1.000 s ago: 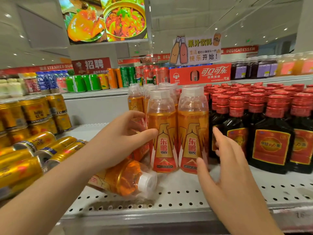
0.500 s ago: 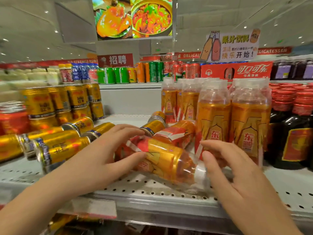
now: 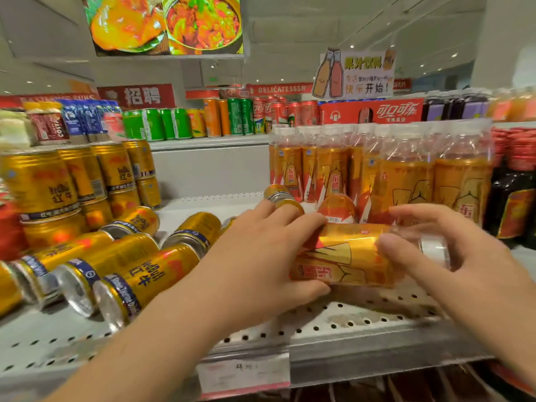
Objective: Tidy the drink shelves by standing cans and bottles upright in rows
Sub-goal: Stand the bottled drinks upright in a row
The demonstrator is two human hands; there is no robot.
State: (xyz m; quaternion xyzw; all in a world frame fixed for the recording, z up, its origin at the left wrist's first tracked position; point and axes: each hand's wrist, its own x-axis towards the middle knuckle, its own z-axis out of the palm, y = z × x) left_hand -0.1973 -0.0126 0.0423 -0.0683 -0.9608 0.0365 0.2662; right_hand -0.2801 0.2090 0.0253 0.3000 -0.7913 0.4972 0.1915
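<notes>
An orange drink bottle (image 3: 345, 255) with a white cap lies on its side, just above the perforated grey shelf (image 3: 333, 323). My left hand (image 3: 261, 262) grips its base end, fingers over the top and thumb underneath. My right hand (image 3: 452, 256) holds the cap end, thumb on the label and fingers curled round the neck. Behind it another orange bottle (image 3: 336, 208) lies tipped over, in front of upright rows of the same bottles (image 3: 406, 175). Several gold cans (image 3: 136, 274) lie on their sides at the left.
Stacked upright gold cans (image 3: 72, 181) stand at the far left. Dark red-capped bottles (image 3: 513, 198) stand at the right. One fallen gold can (image 3: 280, 195) lies behind my left hand. A higher shelf (image 3: 208, 140) holds green, orange and red cans. A price tag (image 3: 243, 372) hangs on the shelf edge.
The view has swung left. My left hand left the upright bottles and took the fallen bottle's base; my right hand closed round its cap end. The bottle now lies level between both hands.
</notes>
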